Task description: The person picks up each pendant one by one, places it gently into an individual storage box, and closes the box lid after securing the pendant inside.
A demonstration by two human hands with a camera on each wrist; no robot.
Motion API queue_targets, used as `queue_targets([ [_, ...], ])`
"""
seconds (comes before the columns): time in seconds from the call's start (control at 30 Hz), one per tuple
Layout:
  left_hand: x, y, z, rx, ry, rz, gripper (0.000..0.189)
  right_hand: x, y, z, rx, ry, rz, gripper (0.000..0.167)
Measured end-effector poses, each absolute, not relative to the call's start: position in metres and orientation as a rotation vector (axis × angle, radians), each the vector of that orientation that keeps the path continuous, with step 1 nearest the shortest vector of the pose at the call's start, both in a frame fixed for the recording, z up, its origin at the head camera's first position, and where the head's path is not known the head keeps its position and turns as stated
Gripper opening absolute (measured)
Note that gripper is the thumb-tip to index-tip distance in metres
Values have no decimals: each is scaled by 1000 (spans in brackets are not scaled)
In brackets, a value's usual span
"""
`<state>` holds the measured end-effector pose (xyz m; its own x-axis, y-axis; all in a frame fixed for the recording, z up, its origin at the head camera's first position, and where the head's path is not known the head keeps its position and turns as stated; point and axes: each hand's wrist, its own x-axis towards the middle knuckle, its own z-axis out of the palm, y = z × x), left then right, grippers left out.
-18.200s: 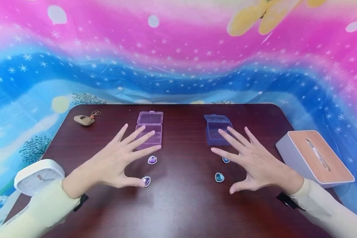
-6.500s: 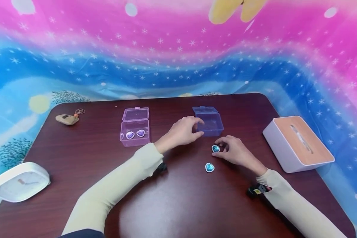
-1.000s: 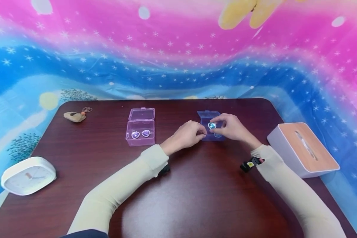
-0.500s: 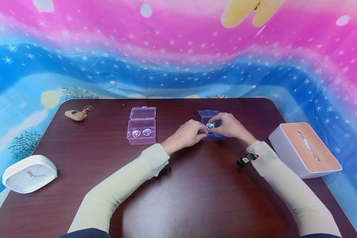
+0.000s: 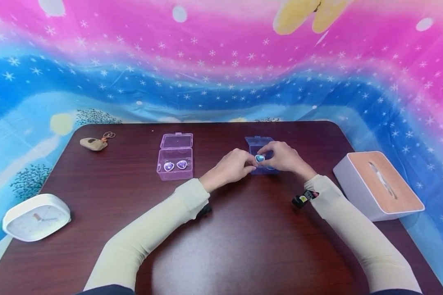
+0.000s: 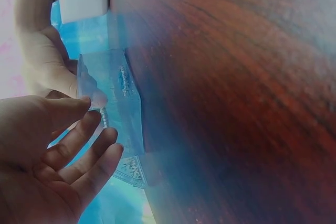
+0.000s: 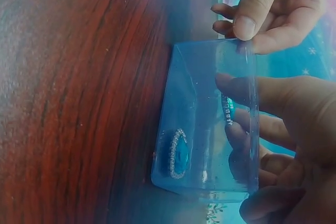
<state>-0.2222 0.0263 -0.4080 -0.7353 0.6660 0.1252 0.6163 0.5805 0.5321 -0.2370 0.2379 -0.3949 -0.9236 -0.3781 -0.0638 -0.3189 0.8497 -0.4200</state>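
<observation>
My left hand [image 5: 234, 166] pinches the left rim of a clear blue plastic box [image 7: 199, 77] between thumb and forefinger; its other fingers hang loosely beside the wall. The box's lid [image 5: 257, 141] stands open at the back. With thumb and fingertips, my right hand [image 5: 286, 157] holds a blue heart-shaped gem [image 5: 259, 158] edged in small clear stones, down inside the box near its left side. A second blue heart gem [image 7: 179, 156] lies on the box floor at the right, partly covered by my right hand in the head view.
An open pink box [image 5: 175, 176] to the left holds two purple heart gems [image 5: 181, 164]. A white clock [image 5: 37, 217] stands at the left edge and a tissue box [image 5: 378, 184] at the right. A tan stone-like trinket [image 5: 93, 144] with a cord lies back left.
Both purple gems went from table to pink box. Later, one blue gem went into the blue box. In the last second my right hand has shifted slightly left and down with the other.
</observation>
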Motion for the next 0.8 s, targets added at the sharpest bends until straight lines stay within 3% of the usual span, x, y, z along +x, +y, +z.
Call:
queue_targets([
  [0.6, -221, 27, -407, 1064, 2705, 892, 17, -236, 253, -394, -609, 2841, -811, 39],
  [0.7, -221, 27, -405, 985, 2658, 977, 32, -234, 260, -391, -584, 2855, -858, 40],
  [0.8, -224, 26, -402, 814, 2564, 1110, 61, -235, 267, -388, -591, 2895, -921, 38],
])
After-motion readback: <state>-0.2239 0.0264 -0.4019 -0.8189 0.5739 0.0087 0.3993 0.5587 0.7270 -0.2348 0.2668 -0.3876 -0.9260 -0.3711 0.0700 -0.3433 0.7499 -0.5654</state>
